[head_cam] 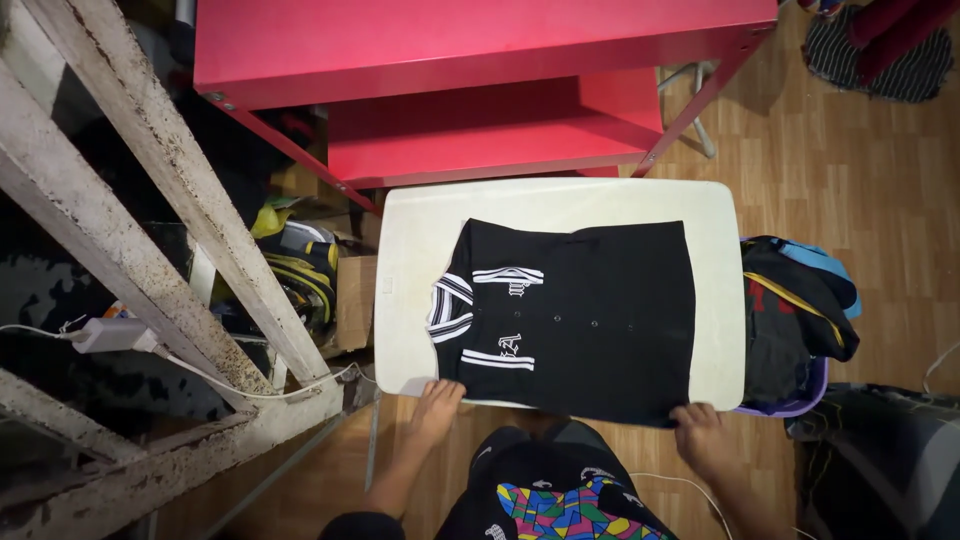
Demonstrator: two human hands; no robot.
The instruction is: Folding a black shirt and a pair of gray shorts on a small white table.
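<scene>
— Where does the black button-up shirt with white striped collar (pixel 575 320) lie?

— Flat on the white worktop (pixel 405 290), long axis left to right, collar left.

— And the fingers?

— Left hand (pixel 436 408) flat and released at the near collar corner — right hand (pixel 700 438) pinching the near hem corner.

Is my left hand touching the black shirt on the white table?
Touching. The head view shows the left hand with its fingertips on the near collar-side corner of the black shirt, at the white table edge.
</scene>
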